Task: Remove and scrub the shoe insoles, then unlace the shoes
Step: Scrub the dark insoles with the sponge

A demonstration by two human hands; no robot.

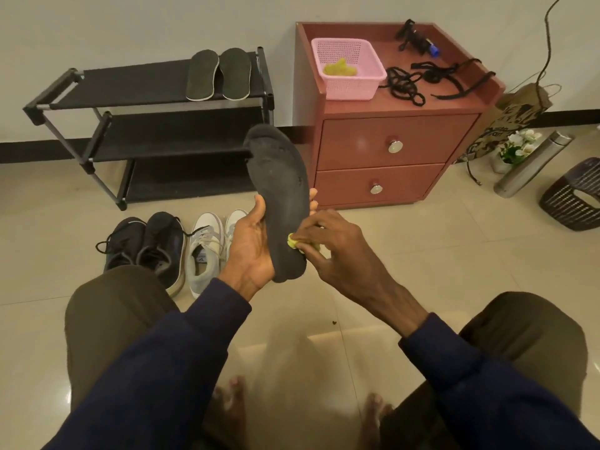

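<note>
My left hand (251, 245) grips a dark grey insole (279, 186) from behind, heel end down, toe pointing up and away. My right hand (334, 248) pinches a small yellow scrub pad (293, 241) and presses it against the insole near the heel. Two more insoles (219, 74) lie side by side on the top shelf of the black shoe rack (139, 89). On the floor by my left knee stand a pair of black laced shoes (151, 245) and a pair of white laced shoes (209, 245). Loose black laces (406, 84) lie on the red-brown nightstand (383, 157).
A pink basket (349, 68) holding a yellow cloth sits on the nightstand. At the right stand a paper bag (506, 121), white flowers (519, 146), a steel flask (532, 164) and a dark woven stool (574, 196). My knees and bare feet fill the bottom of the view.
</note>
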